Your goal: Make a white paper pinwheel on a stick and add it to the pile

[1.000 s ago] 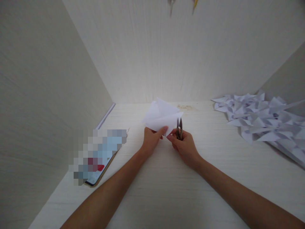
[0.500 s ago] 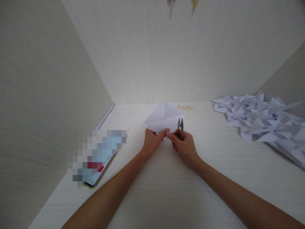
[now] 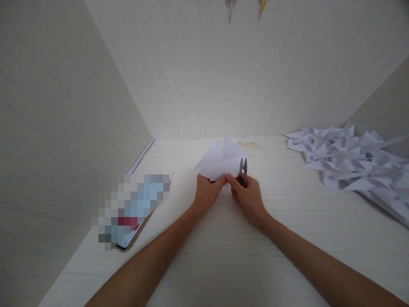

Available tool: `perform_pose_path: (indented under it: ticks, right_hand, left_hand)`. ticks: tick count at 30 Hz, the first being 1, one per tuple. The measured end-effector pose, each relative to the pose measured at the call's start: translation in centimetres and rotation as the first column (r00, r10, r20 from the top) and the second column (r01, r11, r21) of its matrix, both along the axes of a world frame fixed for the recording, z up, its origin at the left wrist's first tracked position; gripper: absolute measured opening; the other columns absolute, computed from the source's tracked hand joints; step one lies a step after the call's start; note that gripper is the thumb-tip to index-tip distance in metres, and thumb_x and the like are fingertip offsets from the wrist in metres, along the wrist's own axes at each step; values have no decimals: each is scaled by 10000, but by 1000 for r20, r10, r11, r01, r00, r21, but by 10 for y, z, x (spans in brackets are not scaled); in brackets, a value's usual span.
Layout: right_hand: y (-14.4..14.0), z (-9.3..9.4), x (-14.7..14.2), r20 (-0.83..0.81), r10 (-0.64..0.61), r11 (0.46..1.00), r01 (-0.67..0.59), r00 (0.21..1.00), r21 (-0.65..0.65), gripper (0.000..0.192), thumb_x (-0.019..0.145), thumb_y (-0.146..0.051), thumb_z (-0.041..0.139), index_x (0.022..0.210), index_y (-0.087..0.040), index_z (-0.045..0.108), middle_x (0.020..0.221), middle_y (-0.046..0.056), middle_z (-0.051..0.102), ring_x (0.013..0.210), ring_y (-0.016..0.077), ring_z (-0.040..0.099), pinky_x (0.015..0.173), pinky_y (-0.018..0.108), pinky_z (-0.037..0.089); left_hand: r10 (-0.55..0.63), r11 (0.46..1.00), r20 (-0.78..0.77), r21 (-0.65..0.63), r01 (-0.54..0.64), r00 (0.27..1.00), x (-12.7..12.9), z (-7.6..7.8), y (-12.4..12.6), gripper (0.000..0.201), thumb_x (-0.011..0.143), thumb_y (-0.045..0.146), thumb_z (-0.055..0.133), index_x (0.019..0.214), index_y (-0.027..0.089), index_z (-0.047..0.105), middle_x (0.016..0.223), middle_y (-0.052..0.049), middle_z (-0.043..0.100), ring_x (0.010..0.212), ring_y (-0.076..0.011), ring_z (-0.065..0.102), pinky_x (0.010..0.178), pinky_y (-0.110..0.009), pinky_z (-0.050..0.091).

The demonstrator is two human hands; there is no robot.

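Both hands had drawn closer together, left hand (image 3: 207, 192) pinching the folded white paper (image 3: 220, 163) just above the table (image 3: 223, 256), right hand (image 3: 247, 197) closed around small snips (image 3: 243, 169) touching its near edge, folding seemingly underway

Folded sheet (image 3: 220, 162): thin matt white paper. Snips (image 3: 243, 169): dull grey metal blades. Tabletop (image 3: 223, 256): pale matt wood-grain. Far-right pile (image 3: 351, 164): matt paper.

On the desk (image 3: 223, 256), a phone (image 3: 131, 213) lies left of the folded paper (image 3: 219, 162), with a pile of paper pieces (image 3: 351, 164) far right.
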State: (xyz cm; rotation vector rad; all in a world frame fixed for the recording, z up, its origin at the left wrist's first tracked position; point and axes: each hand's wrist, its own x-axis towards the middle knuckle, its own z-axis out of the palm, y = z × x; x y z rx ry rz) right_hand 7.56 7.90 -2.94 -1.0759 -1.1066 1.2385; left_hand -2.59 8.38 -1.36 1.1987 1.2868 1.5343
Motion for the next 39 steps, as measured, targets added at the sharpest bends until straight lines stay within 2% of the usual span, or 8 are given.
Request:
perform_pose_path:
  ticks: [5,10,14,17,19,23,28,39]
  right_hand:
    - [0,2,0,-10,-14,1000,14,1000,-26,377,637,-425,667,504,-189,403,381,-83,340,343,40,256,328,209,171]
    - [1,1,0,-39,-28,999,26,999,-42,382,613,-415,685,502,-189,399,383,-85,341,342,37,253,327,207,173]
    - [1,0,-1,-72,-21,998,16,997,-61,383,615,-409,685,508,-193,387,368,-91,338,337,39,255,325,205,167]
    - [1,1,-2,-105,-14,997,6,994,-73,376,626,-407,678,524,-195,384,363,-97,333,329,37,259,323,197,163]
    - [1,2,-2,-129,4,997,-13,992,-76,377,624,-404,683,534,-197,382,360,-105,324,322,33,256,320,192,159]
    - [2,2,-2,-140,36,997,-46,989,-69,378,620,-427,685,557,-196,393,366,-110,320,321,31,252,316,186,154]
    - [2,-2,0,-108,55,997,-60,993,-45,363,648,-449,660,568,-185,425,378,-104,326,331,31,258,320,186,163]
    - [2,-2,0,-98,36,999,-40,995,-37,323,678,-413,633,567,-186,432,378,-101,326,336,36,261,332,196,164]
  left_hand:
    - [-25,999,-24,36,26,999,2,-4,-1,24,589,193,649,585,170,652,596,-21,665,564,-147,586,528,-242,479]
    - [-32,996,-24,82,33,999,2,-8,1,104,595,194,659,690,171,691,692,-37,698,652,-168,621,611,-268,507]
    - [-20,999,-15,40,21,1000,2,-2,-1,32,585,195,665,585,166,651,585,-25,655,583,-152,597,497,-226,463]
    - [-15,1000,1,-4,15,1000,1,1,-1,111,576,204,671,506,163,595,470,4,577,467,-113,521,403,-195,392]
    - [-8,1000,30,-20,9,1000,1,-1,0,106,573,217,674,532,159,594,470,17,563,422,-87,470,371,-184,358]
    - [-10,999,144,-36,16,989,1,-6,2,147,565,254,683,637,146,613,572,4,601,455,-79,478,371,-176,356]
    - [1,996,252,-85,21,968,4,-5,1,209,547,283,695,679,140,619,626,-12,615,476,-79,489,381,-182,356]
    - [-27,998,264,-53,42,964,3,-9,2,181,569,277,699,652,142,612,575,-1,601,474,-87,500,381,-189,351]
